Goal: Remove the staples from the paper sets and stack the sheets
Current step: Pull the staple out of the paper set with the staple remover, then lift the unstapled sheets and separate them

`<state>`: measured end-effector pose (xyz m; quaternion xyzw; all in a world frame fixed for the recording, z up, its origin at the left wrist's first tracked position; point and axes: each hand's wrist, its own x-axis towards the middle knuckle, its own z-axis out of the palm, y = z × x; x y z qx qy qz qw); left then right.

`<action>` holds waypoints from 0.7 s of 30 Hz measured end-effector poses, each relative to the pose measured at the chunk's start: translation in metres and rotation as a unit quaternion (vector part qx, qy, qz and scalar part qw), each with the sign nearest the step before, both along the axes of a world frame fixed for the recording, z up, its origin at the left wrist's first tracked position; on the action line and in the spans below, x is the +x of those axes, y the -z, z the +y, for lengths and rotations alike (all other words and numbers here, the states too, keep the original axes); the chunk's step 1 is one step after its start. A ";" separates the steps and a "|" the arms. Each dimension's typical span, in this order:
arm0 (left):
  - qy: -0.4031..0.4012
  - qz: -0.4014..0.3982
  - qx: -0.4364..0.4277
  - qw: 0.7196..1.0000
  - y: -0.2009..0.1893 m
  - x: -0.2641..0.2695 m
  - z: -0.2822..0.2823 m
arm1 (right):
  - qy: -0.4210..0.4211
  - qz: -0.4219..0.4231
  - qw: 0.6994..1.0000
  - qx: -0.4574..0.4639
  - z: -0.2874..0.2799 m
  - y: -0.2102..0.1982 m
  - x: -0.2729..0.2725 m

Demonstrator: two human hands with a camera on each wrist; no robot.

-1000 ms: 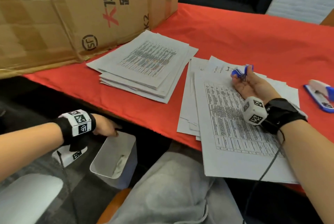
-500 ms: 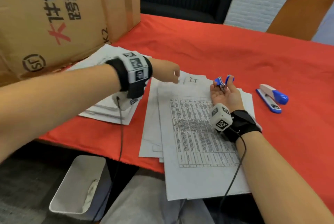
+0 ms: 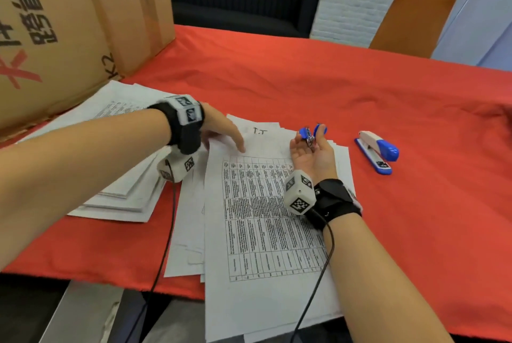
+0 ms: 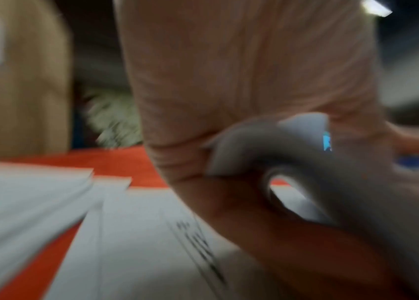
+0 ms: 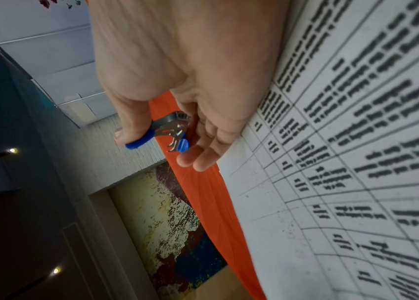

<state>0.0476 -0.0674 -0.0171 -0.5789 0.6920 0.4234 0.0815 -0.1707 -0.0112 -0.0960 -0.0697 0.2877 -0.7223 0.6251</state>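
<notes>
A printed paper set (image 3: 263, 226) lies at the near edge of the red table, on top of other loose sets. My left hand (image 3: 235, 143) reaches over its top-left corner; the blurred left wrist view shows a sheet corner (image 4: 267, 146) curled up between thumb and fingers. My right hand (image 3: 311, 136) rests palm up on the set's top-right part and pinches a blue staple remover (image 3: 313, 132) (image 5: 169, 136) between thumb and fingers. A stack of sheets (image 3: 124, 193) lies to the left, partly hidden by my left forearm.
A blue and white stapler (image 3: 376, 151) lies right of the papers. A large cardboard box (image 3: 69, 24) stands at the back left. A white bin (image 3: 83, 315) sits on the floor below the table edge. An orange chair (image 3: 412, 18) stands beyond the far side.
My left hand rose from the bin beside the table and moved right onto the top-left corner of the paper set. The right hand stayed put with the staple remover.
</notes>
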 end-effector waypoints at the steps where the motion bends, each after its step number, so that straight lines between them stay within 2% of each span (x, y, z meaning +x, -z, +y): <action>1: -0.025 0.083 0.059 0.995 -0.001 0.008 0.004 | -0.002 0.004 1.000 0.000 0.000 0.000 0.000; 3: -0.073 0.222 0.111 0.966 -0.003 0.023 0.014 | -0.010 0.016 1.000 -0.006 0.001 0.000 0.002; 5: -0.093 0.290 0.093 0.948 -0.003 0.031 0.031 | -0.028 0.058 0.998 -0.006 0.002 0.000 0.006; 8: -0.079 0.297 0.053 0.950 0.004 0.030 0.059 | -0.067 0.171 0.983 0.021 0.002 -0.005 0.008; 10: -0.053 0.280 0.074 0.956 0.014 0.027 0.077 | -0.135 0.297 0.944 0.055 0.005 -0.018 0.002; 11: -0.054 0.280 0.069 0.956 0.018 0.025 0.082 | -0.169 0.373 0.909 0.074 0.007 -0.028 -0.004; 12: -0.067 0.285 0.051 0.955 0.021 0.024 0.084 | -0.189 0.461 0.862 0.092 0.009 -0.039 -0.014; 13: -0.091 0.290 0.021 0.953 0.021 0.026 0.084 | -0.195 0.561 0.797 0.113 0.010 -0.049 -0.028; 14: -0.116 0.297 -0.014 0.948 0.020 0.030 0.081 | -0.191 0.668 0.705 0.139 0.011 -0.059 -0.046; 15: -0.141 0.309 -0.047 0.939 0.017 0.036 0.077 | -0.185 0.764 0.595 0.168 0.012 -0.067 -0.066; 16: -0.163 0.329 -0.076 0.927 0.013 0.043 0.071 | -0.180 0.831 0.490 0.193 0.012 -0.072 -0.087; 17: -0.184 0.349 -0.103 0.913 0.008 0.050 0.066 | -0.184 0.867 0.412 0.211 0.014 -0.074 -0.104; 18: -0.203 0.371 -0.129 0.897 0.004 0.057 0.061 | -0.197 0.885 0.360 0.219 0.015 -0.072 -0.118; 19: -0.218 0.391 -0.152 0.881 0.000 0.061 0.057 | -0.210 0.894 0.326 0.224 0.017 -0.068 -0.128; 21: -0.233 0.431 -0.187 0.851 -0.008 0.063 0.052 | -0.232 0.896 0.300 0.232 0.025 -0.064 -0.130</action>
